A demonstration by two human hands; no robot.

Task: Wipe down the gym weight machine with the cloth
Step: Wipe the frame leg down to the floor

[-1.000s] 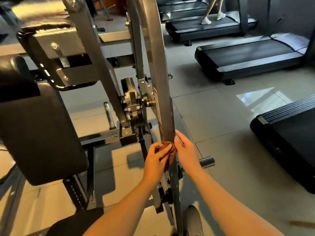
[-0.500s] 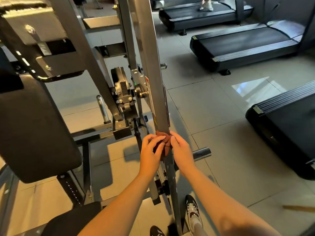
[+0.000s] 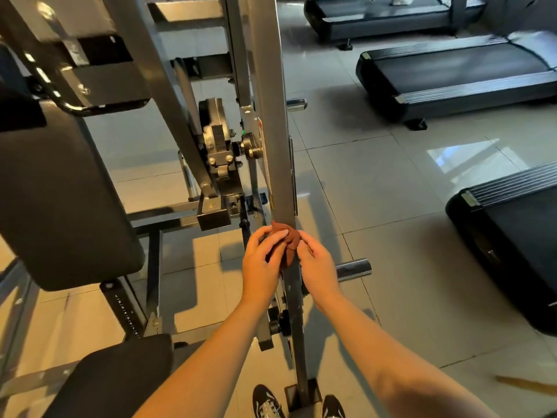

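Brown cloth [image 3: 285,238] bunched on steel upright [image 3: 275,146], left hand [image 3: 261,263] and right hand [image 3: 316,263] gripping it

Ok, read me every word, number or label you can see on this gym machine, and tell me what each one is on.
Nothing reads clearly.
Red and white sticker on the grey steel upright: too blurred to read.
Small yellow label lower on that upright: too blurred.
White scale marks on the black adjustment post: too small.

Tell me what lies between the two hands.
In the head view, the brown cloth, bunched against the machine's grey upright bar; the left hand and right hand both grip it.
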